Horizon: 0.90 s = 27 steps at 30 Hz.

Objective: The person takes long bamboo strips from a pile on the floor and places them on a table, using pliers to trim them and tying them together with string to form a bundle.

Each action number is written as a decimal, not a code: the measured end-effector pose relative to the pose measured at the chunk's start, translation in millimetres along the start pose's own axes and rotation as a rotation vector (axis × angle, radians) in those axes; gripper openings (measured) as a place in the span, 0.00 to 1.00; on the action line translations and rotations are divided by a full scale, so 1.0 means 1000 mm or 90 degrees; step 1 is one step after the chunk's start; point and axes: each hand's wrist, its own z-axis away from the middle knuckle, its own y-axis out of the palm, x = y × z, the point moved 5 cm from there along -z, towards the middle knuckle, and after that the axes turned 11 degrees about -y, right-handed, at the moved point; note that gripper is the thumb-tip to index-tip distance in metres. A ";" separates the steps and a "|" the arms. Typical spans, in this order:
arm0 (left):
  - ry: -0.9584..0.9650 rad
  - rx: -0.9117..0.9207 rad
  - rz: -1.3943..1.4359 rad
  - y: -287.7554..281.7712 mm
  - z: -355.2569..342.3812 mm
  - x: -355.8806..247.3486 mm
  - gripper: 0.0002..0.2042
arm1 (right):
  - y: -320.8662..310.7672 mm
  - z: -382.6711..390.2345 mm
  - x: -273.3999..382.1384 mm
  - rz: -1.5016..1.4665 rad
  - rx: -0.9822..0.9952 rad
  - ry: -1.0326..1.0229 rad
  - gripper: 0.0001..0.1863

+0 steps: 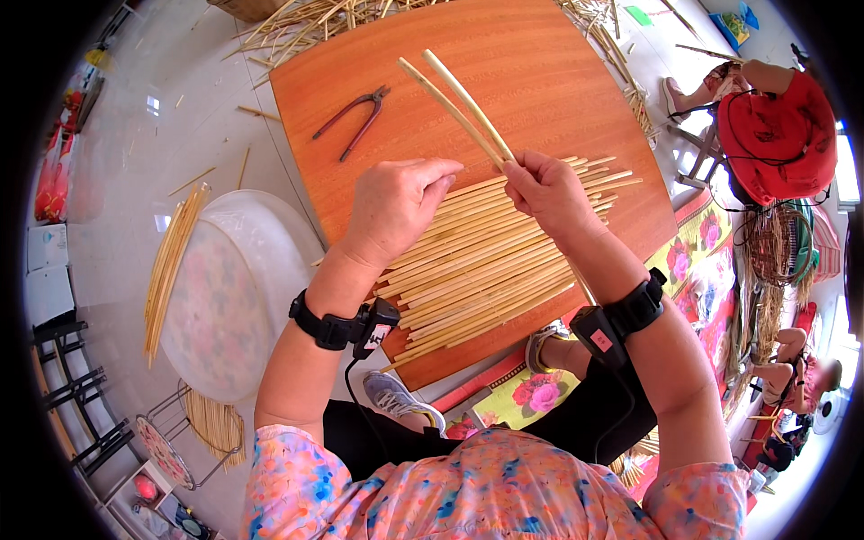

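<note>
My right hand (549, 193) is closed round two pale peeled sticks (459, 103), which fan apart toward the far side of the table. Over the table's left part, my left hand (400, 202) has its fingers pressed together in a pinch; anything between them is too small or hidden to make out. Beneath both hands, many pale sticks (477, 261) lie side by side in a slanting row. Beyond my left hand rests a pair of pincers (355, 121) with reddish handles, jaws pointing away. All of this is on an orange-brown wooden table (522, 54).
Left of the table stands a round whitish plastic tub (220, 297), with a stick bundle (175, 270) along its left side. Loose sticks (306, 31) heap behind the table. At right are a red-covered seat (778, 139), other people and a flowered mat (531, 396).
</note>
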 end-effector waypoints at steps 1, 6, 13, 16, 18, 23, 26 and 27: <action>-0.001 0.000 -0.002 0.000 0.000 0.000 0.07 | 0.000 0.000 -0.001 -0.001 0.001 -0.001 0.12; 0.007 0.001 0.002 0.000 0.000 -0.001 0.07 | -0.001 -0.002 -0.006 0.016 -0.006 -0.015 0.12; 0.005 -0.001 -0.024 -0.001 0.000 0.000 0.07 | -0.001 -0.004 -0.004 0.102 -0.024 -0.034 0.12; -0.007 -0.003 -0.008 -0.001 0.000 -0.001 0.07 | -0.002 -0.004 -0.001 0.134 -0.018 -0.054 0.12; -0.017 -0.001 0.003 -0.001 0.000 -0.002 0.07 | -0.001 -0.003 0.001 0.127 -0.018 -0.065 0.13; -0.037 0.001 0.025 0.001 0.000 0.003 0.07 | 0.003 -0.002 0.002 0.137 -0.010 -0.067 0.13; -0.039 0.001 0.057 0.002 0.001 0.005 0.07 | 0.004 -0.001 0.001 0.116 -0.012 -0.065 0.13; -0.047 0.009 0.059 0.003 0.001 0.007 0.07 | 0.004 -0.002 -0.001 0.105 -0.012 -0.067 0.13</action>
